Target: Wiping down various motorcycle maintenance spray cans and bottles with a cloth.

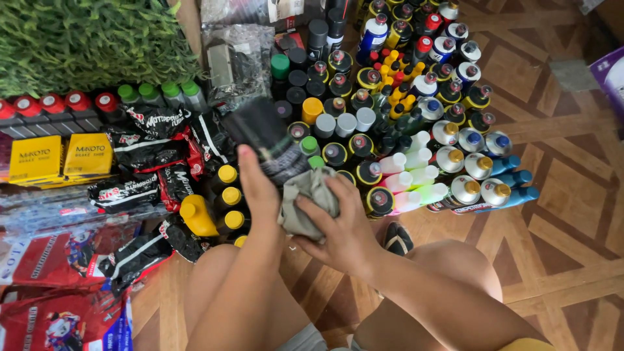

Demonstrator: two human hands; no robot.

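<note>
Dark bottle (263, 136), blurred, tilted above rows of capped bottles (416, 117) on wooden floor (559, 214). Gripped low by left hand (257, 185), fingers closed round it. Grey cloth (309, 198) bunched in right hand (344, 234), pressed against bottle's lower part.

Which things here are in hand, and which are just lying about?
In hand:
- dark bottle, in left hand grip
- grey cloth, in right hand

Lying about:
- yellow-capped bottles
- silver cans
- yellow boxes
- black packets
</note>
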